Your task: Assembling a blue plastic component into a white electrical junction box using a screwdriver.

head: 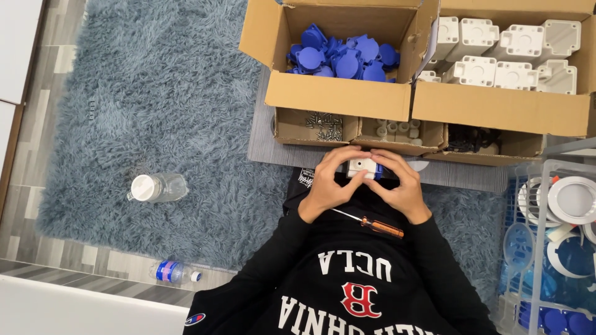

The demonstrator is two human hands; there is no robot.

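White plastic housing [362,166], small and boxy with a round hole in its upper face, sits between our two hands just above our lap, in front of the row of cardboard boxes. A bit of blue part [379,172] shows at its right lower edge, touching it. Our left hand [329,183] curls around the housing's left side, fingers arched over the top and thumb tucked underneath, so it is closed on the piece. Our right hand [400,183] mirrors it on the other side, fingers bent over the top edge and pressing in (both grips look firm, with the fingertips nearly meeting above the housing).

Just below our wrists an orange-handled screwdriver [372,223] lies across our dark sweatshirt, its thin shaft pointing toward the left wrist; neither hand touches it.

Beyond the hands, a large open box [338,96] holds a heap of blue round caps [344,59], and the box beside it on the right [503,108] holds white housings [503,53] packed in rows. Three shallow trays in front of these hold screws [326,126], small pale cylinders [397,129] and something dark [472,138] that we cannot make out.

A clear wire-framed basket [546,248] of white rings and blue pieces stands at our right. Well off to our left, on the shaggy grey-blue rug [155,93], lies a clear bottle [158,187] with a white cap; a second bottle [174,272] with a blue label lies on the floor tiles.
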